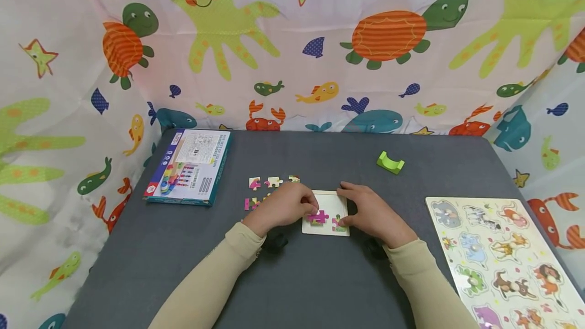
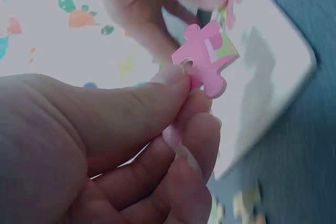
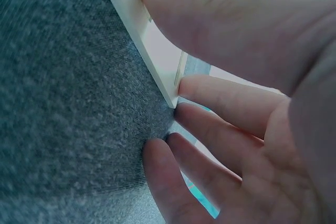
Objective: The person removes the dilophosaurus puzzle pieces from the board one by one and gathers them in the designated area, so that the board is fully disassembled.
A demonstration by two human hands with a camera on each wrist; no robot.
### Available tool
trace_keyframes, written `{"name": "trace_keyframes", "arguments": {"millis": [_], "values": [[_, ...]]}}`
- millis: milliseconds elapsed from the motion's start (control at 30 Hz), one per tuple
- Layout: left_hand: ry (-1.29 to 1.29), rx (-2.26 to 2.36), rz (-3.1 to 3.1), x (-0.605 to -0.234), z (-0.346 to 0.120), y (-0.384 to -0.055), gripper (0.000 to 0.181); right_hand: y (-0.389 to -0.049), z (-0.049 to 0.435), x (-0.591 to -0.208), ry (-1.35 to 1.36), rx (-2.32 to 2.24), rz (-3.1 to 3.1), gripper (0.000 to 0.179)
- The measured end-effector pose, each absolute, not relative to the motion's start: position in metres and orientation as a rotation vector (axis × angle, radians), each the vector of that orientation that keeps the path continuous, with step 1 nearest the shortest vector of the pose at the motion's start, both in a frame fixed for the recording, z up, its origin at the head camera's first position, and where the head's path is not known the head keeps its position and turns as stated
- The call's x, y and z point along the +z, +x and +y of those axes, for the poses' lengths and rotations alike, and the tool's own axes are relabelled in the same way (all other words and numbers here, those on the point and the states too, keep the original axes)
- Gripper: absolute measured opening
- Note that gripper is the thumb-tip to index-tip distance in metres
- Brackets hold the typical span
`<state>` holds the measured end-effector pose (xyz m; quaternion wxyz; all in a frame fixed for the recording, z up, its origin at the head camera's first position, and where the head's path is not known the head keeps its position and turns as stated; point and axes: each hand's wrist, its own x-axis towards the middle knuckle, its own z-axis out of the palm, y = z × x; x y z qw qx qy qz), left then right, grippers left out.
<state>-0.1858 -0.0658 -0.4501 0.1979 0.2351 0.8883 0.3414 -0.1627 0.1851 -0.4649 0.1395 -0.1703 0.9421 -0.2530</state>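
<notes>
Between thumb and fingertips, my left hand (image 1: 288, 204) pinches a pink jigsaw piece (image 2: 202, 56) with a green and white corner, above a small white puzzle tray (image 1: 323, 198). Another piece, pink and green (image 1: 337, 223), lies in the tray's near right corner. My right hand (image 1: 372, 212) presses that piece with its thumb. Its index fingertip touches the tray's far right corner, and the other fingers are spread loosely beside it in the right wrist view.
Several loose jigsaw pieces (image 1: 254, 183) lie left of the tray, partly hidden by the left hand. A boxed set (image 1: 189, 166) lies at the back left. A green curved block (image 1: 390, 163) stands behind the right hand. An animal peg board (image 1: 491, 227) covers the right side.
</notes>
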Motion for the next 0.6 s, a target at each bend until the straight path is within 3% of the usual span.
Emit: {"name": "trace_keyframes", "arguments": {"millis": [600], "values": [[0.399, 0.873, 2.49, -0.447, -0.169, -0.175, 0.006, -0.162, 0.182, -0.464, -0.447, -0.738, 2.697, 0.074]]}}
